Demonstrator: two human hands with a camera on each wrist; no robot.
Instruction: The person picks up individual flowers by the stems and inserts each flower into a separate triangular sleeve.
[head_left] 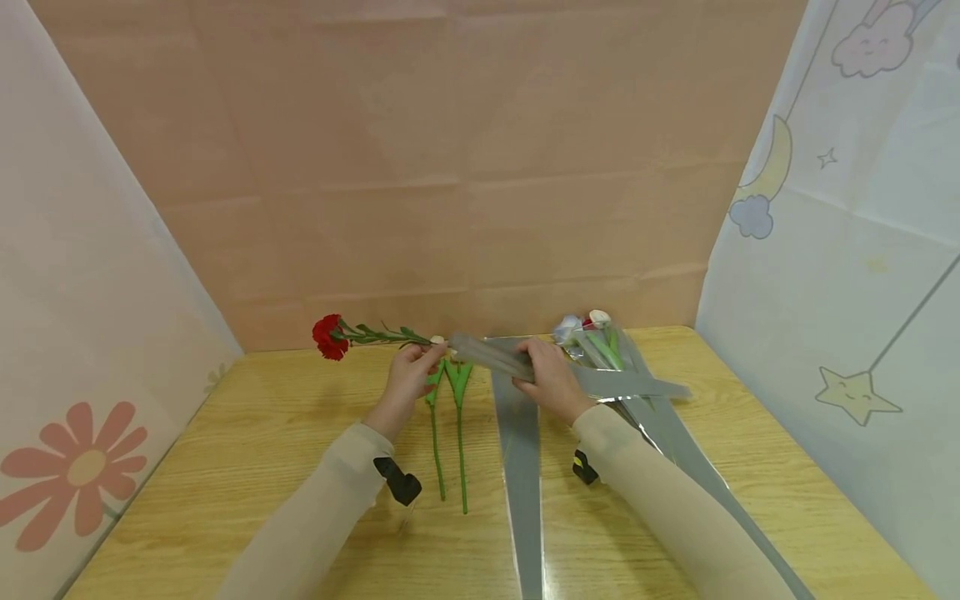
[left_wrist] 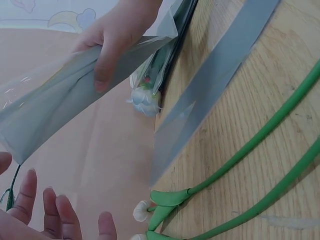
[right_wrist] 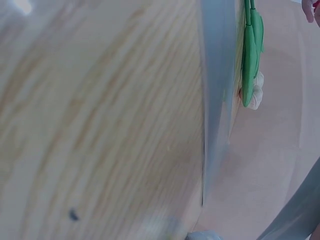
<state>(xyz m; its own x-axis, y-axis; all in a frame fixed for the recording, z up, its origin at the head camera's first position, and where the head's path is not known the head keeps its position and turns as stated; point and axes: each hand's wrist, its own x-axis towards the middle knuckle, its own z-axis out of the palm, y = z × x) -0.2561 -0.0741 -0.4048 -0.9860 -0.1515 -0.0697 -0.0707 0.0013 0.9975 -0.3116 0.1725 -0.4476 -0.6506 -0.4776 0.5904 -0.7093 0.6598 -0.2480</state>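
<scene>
My left hand (head_left: pixel 408 383) pinches the green stem of a red carnation (head_left: pixel 330 337), whose bloom points left. In the left wrist view, the stem meets the edge of the wide end of a clear-and-grey flower sleeve (left_wrist: pixel 55 105). My right hand (head_left: pixel 551 375) grips that sleeve around its narrower part, holding it above the table, thumb on the near side. Below the hands lie two white tulips (head_left: pixel 459 383) with green leaves, stems toward me. In the right wrist view the right hand is almost wholly out of frame.
A flat grey sleeve (head_left: pixel 519 458) lies right of the tulips on the wooden table (head_left: pixel 247 467). Farther right, wrapped flowers (head_left: pixel 600 342), pale blue and white, lie near the back. A fabric backdrop (head_left: pixel 450 167) rises behind, with printed side panels left and right.
</scene>
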